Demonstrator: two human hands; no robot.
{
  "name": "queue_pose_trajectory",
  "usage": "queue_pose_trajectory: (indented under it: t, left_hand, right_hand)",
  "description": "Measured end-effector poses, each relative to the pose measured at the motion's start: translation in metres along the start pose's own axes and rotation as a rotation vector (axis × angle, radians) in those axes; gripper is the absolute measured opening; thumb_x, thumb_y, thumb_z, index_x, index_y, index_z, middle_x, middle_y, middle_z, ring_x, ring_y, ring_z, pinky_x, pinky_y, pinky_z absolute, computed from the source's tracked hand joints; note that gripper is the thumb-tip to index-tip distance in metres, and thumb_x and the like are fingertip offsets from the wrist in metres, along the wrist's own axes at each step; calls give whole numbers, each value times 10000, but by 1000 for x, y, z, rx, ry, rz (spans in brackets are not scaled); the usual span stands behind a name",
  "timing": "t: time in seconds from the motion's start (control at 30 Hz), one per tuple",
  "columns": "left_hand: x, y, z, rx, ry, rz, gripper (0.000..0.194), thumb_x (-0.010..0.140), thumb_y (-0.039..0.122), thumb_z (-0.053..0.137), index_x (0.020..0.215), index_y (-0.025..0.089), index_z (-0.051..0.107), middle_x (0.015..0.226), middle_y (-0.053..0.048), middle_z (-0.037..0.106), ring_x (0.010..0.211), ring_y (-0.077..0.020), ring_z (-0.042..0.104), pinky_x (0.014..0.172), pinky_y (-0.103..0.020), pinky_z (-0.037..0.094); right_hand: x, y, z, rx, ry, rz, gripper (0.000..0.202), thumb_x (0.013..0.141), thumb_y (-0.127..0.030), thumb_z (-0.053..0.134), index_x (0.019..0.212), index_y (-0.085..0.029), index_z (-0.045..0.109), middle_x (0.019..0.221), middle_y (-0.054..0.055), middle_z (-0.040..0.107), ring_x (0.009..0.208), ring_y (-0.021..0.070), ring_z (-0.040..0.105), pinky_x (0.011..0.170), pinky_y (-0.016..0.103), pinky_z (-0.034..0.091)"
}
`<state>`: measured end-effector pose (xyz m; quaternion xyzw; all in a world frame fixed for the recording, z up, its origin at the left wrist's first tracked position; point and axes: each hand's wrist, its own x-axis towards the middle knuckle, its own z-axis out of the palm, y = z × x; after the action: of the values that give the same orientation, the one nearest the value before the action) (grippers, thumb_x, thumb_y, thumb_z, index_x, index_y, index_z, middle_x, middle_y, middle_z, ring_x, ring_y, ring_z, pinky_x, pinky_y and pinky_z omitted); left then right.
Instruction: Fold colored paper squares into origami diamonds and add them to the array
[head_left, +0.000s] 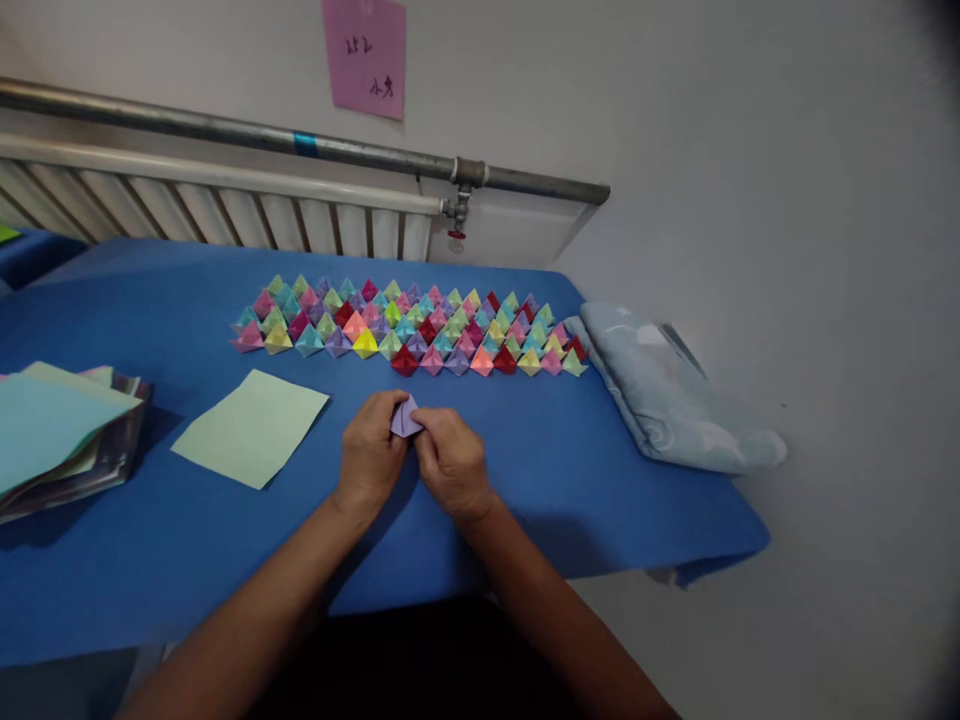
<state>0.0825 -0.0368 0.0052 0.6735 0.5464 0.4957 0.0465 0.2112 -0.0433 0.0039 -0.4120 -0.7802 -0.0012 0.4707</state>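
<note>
Both my hands pinch one small lavender folded paper [406, 417] above the blue-covered table [300, 560]. My left hand [371, 450] grips its left side, with the thumb near the top. On the other side my right hand [454, 460] presses the right corner between thumb and fingers. A pointed, boat-like shape shows in the paper; its lower part is hidden by fingers. Just beyond stand rows of many-coloured folded paper boats [405, 360], close together. A flat pale green paper sheet [251, 428] lies to the left of my left hand.
At the far left sits a stack of coloured paper [60, 420] in clear wrapping. A folded light-blue cloth [667, 400] rests at the table's right end against the wall. Behind the table run a radiator [262, 215] and a metal pipe [375, 155]. A pink note [365, 60] hangs above.
</note>
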Motion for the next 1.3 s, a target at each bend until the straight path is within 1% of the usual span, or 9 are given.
queue_pose_trajectory:
  t: [0.1,0.2,0.33,0.43,0.67,0.83,0.97,1.1,1.3]
  left_hand:
    - [0,0,0,-4,21,-7,263,813,106,461,988,191,637,906,-62,730,862,-212,692,793,-326,545]
    - [-1,2,-1,-60,0,-26,277,818,122,467,1025,191,638,946,-69,741,891,-213,702,813,-335,554]
    - [-4,6,-5,-183,-64,-165,256,872,241,550,1115,203,622,1045,-69,754,883,-207,721,792,-335,571]
    - [-6,9,-11,-214,-96,-253,232,899,290,564,1105,206,629,1008,-63,756,821,-202,720,747,-329,570]
    - [-4,10,-21,-155,-95,-204,217,896,248,549,1051,217,698,960,-47,730,850,-191,680,781,-321,551]
    - [-5,14,-21,-282,-78,-273,183,887,270,584,1018,224,704,918,-16,756,746,-156,679,729,-287,558]
    - [-6,14,-22,-305,-51,-234,182,890,253,580,1007,237,718,929,-12,762,764,-155,688,749,-290,565]
    - [-6,13,-23,-331,-65,-193,217,889,238,564,1023,240,735,928,-10,763,789,-154,698,804,-297,568]
    - [-6,16,-27,-436,-125,-309,244,855,241,572,1021,242,750,947,-10,768,847,-167,700,818,-293,551]
  right_hand:
    - [1,-1,1,22,18,3,264,983,-145,431,1068,-198,675,892,72,721,832,177,672,779,288,550]
    - [1,0,0,52,35,35,263,978,-140,434,1072,-204,671,910,66,720,842,172,675,793,287,553]
    - [0,3,-1,96,59,105,264,970,-139,441,1078,-212,671,945,60,720,872,164,679,814,285,552]
    - [0,4,-1,126,55,144,261,967,-145,446,1074,-215,674,944,55,718,868,160,678,811,282,548]
    - [0,4,0,156,85,172,269,952,-133,440,1043,-219,678,923,46,711,847,156,675,792,275,543]
    - [0,5,1,171,95,160,259,949,-122,452,1041,-214,676,923,46,709,852,153,676,792,270,545]
    - [0,5,0,190,109,138,271,944,-105,455,1045,-220,678,913,39,706,852,151,676,796,270,546]
    - [2,4,-1,248,112,133,281,950,-103,456,1059,-230,681,928,36,707,868,149,677,794,271,548]
    - [3,3,-2,361,136,193,269,951,-122,451,1010,-237,687,922,25,704,887,148,676,807,280,545]
